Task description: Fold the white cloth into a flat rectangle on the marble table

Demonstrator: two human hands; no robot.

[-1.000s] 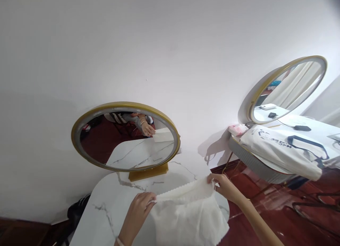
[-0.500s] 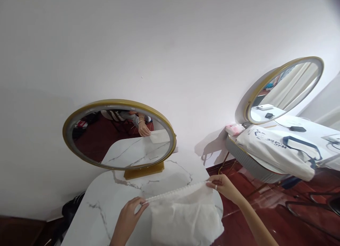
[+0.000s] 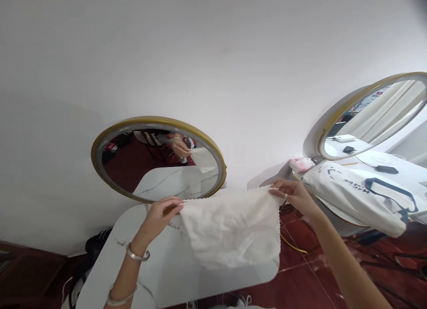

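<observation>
Centrally, a white cloth (image 3: 233, 229) with a finely scalloped border is spread between two bare hands. The left hand (image 3: 162, 215) pinches its far left corner between thumb and fingertips; the right hand (image 3: 295, 197) pinches the far right corner in the same way. The far edge runs almost straight from one grip to the other, and the body of the cloth hangs from that edge on the near side of both grips, softly creased, over the right part of a white, grey-veined table (image 3: 167, 273). Whether its lower border touches the tabletop cannot be told. Two silvery bracelets, an open cuff (image 3: 136, 254) and a band (image 3: 122, 296) nearer the elbow, encircle the left forearm; a pale ring (image 3: 285, 197) sits on a finger of the right hand.

Beyond the left hand, at the far side of the table, stands an oval-looking mirror (image 3: 116, 193) with a gold rim, in which a hand and part of the cloth are reflected. To the far right, a second table (image 3: 370, 160) bears another gold-rimmed mirror (image 3: 347, 99), a pink-and-white packet (image 3: 302, 164), a dark block (image 3: 387, 169) and a white bag (image 3: 353, 193) with dark lettering and a navy strap.
</observation>
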